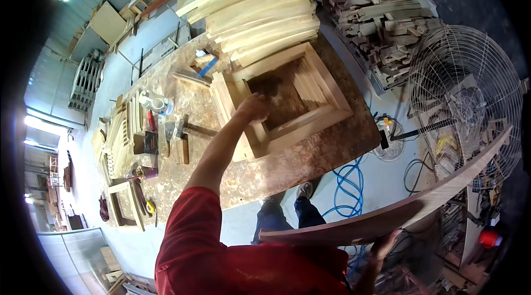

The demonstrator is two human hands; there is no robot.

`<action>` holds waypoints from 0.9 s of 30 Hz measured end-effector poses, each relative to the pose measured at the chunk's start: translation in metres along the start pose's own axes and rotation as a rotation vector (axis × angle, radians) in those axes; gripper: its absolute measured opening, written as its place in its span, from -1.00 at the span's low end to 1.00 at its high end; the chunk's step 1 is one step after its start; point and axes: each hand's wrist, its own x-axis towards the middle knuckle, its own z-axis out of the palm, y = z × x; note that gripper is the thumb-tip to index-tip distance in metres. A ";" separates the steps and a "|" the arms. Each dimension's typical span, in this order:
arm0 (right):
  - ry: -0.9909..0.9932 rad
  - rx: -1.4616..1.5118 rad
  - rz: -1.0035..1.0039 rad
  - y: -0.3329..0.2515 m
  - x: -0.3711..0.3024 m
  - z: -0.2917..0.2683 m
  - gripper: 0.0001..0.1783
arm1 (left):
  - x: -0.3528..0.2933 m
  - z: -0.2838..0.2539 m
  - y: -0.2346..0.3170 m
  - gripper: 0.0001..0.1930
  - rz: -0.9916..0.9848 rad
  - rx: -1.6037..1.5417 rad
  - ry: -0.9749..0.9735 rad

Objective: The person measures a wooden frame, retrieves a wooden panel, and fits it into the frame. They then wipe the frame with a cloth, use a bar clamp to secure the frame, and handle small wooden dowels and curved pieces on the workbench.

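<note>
Since the long curved board (pixel 365 224) would prob tip if unsupported, R hand (pixel 384 246) grips its lower edge, lower right of pic, torso apparently bracing it, while L hand (pixel 254 108) is at the wooden frame (pixel 310 128) mid-pic, can't tell if gripping
</note>
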 end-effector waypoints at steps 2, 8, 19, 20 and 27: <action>-0.036 -0.030 -0.052 -0.002 -0.003 -0.006 -0.11 | 0.004 -0.006 0.003 -0.74 -0.038 0.004 -0.020; -0.109 -0.080 -0.028 -0.004 -0.001 -0.007 -0.14 | -0.004 -0.018 -0.015 -0.66 -0.259 -0.046 -0.196; 0.220 -0.349 -0.480 -0.087 -0.036 -0.014 -0.45 | -0.016 -0.230 0.319 -0.41 0.302 -1.738 -0.027; 0.072 -0.391 -0.266 -0.128 -0.057 -0.029 -0.50 | -0.007 -0.224 0.332 -0.49 0.329 -1.886 -0.003; 0.227 -0.621 -0.758 -0.327 -0.169 0.084 -0.42 | 0.032 -0.237 0.398 -0.54 0.765 -1.396 0.260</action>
